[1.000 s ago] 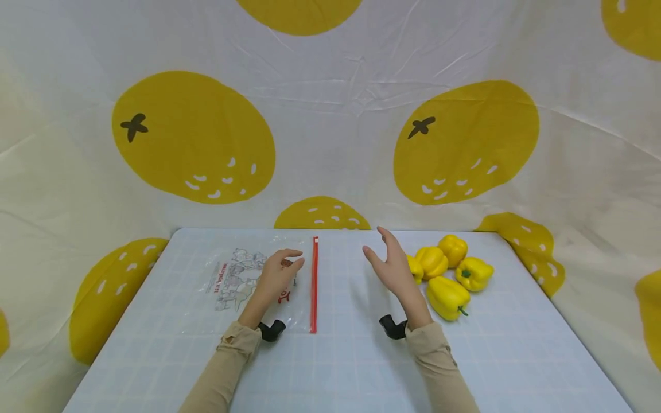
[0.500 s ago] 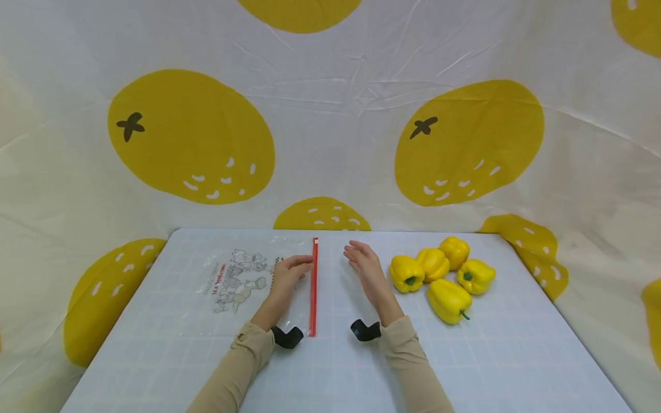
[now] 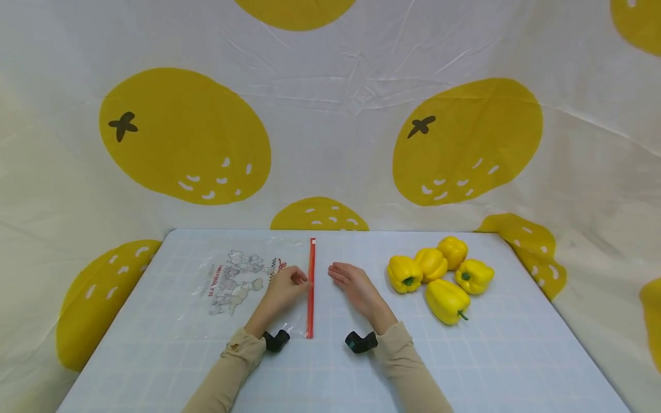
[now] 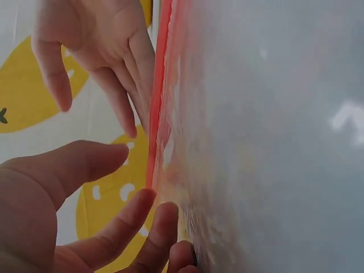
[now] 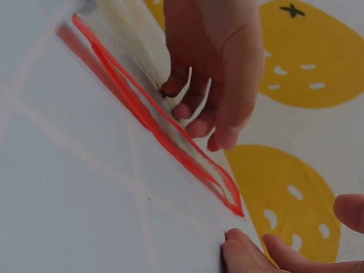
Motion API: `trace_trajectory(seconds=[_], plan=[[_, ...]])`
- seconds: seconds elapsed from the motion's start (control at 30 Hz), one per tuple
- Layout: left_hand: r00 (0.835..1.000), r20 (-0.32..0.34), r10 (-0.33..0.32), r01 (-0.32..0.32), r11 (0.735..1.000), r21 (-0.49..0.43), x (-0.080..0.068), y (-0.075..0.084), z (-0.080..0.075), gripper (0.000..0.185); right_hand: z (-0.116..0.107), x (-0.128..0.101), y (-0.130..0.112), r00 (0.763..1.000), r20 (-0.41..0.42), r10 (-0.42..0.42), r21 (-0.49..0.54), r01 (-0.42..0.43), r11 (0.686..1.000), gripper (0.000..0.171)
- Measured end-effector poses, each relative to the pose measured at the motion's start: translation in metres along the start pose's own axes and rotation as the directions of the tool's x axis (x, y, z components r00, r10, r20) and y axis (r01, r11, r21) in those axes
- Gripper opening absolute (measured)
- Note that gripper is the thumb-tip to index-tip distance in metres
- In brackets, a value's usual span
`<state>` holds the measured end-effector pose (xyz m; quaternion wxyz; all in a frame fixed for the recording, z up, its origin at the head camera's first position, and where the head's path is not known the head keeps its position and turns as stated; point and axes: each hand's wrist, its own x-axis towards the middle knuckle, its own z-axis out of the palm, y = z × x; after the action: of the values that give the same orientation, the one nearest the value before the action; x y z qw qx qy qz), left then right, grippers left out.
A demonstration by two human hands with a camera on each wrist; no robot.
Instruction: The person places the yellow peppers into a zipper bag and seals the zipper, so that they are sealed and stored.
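Note:
A clear plastic zip bag (image 3: pixel 237 287) with printed drawings lies flat on the left half of the table. Its red zip strip (image 3: pixel 311 287) runs along the right edge; two red edges with a gap between them show in the right wrist view. My left hand (image 3: pixel 284 289) is over that edge, its fingertips (image 4: pixel 149 196) at the plastic beside the strip. In the left wrist view its thumb stays apart from the fingers. Just right of the strip hovers my right hand (image 3: pixel 361 292), fingers extended and holding nothing.
Several yellow bell peppers (image 3: pixel 448 301) sit grouped on the right side of the table (image 3: pixel 330 378). Behind it hangs a white cloth (image 3: pixel 330 115) printed with yellow fruit. A black wrist camera (image 3: pixel 360 342) is strapped at each cuff.
My right hand has moved left, away from beside the peppers, and its fingers have straightened. My left hand has come right and down to the red strip.

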<state>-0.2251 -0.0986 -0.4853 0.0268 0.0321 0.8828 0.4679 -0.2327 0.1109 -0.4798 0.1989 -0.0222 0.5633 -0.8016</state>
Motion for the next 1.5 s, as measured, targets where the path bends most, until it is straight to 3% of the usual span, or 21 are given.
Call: trace_trajectory(seconds=[0.23, 0.37, 0.47, 0.73, 0.83, 0.93, 1.27, 1.5], plan=[[0.998, 0.059, 0.021, -0.031, 0.983, 0.180, -0.001, 0.001, 0.005, 0.033, -0.002, -0.004, -0.004, 0.995, 0.060, 0.080, 0.044, -0.082, 0.996, 0.052], [0.996, 0.082, 0.039, -0.064, 0.941, 0.333, -0.003, 0.002, 0.009, 0.047, -0.003, -0.005, -0.006, 0.987, 0.086, 0.138, 0.078, -0.145, 0.986, 0.053], [0.993, 0.107, 0.059, -0.096, 0.918, 0.385, -0.005, 0.003, 0.012, 0.051, -0.004, -0.008, -0.006, 0.977, 0.109, 0.184, 0.099, -0.195, 0.976, 0.055], [0.992, 0.124, 0.038, -0.084, 0.918, 0.387, -0.010, 0.006, 0.012, 0.037, -0.002, -0.012, -0.006, 0.968, 0.143, 0.207, 0.116, -0.224, 0.968, 0.057], [0.990, 0.130, 0.061, -0.108, 0.912, 0.397, -0.008, 0.007, 0.011, 0.029, -0.002, -0.010, -0.007, 0.968, 0.134, 0.212, 0.122, -0.229, 0.966, 0.056], [0.987, 0.130, 0.094, -0.138, 0.912, 0.386, -0.008, 0.008, 0.010, 0.031, -0.001, -0.008, -0.006, 0.968, 0.125, 0.217, 0.135, -0.233, 0.963, 0.056], [0.986, 0.133, 0.097, -0.132, 0.949, 0.285, -0.002, 0.004, 0.003, 0.033, 0.002, -0.006, -0.004, 0.963, 0.140, 0.230, 0.140, -0.250, 0.958, 0.056], [0.978, 0.144, 0.150, -0.174, 0.969, 0.174, 0.001, -0.001, -0.002, 0.031, 0.003, -0.006, 0.001, 0.957, 0.176, 0.231, 0.128, -0.255, 0.958, 0.056]])
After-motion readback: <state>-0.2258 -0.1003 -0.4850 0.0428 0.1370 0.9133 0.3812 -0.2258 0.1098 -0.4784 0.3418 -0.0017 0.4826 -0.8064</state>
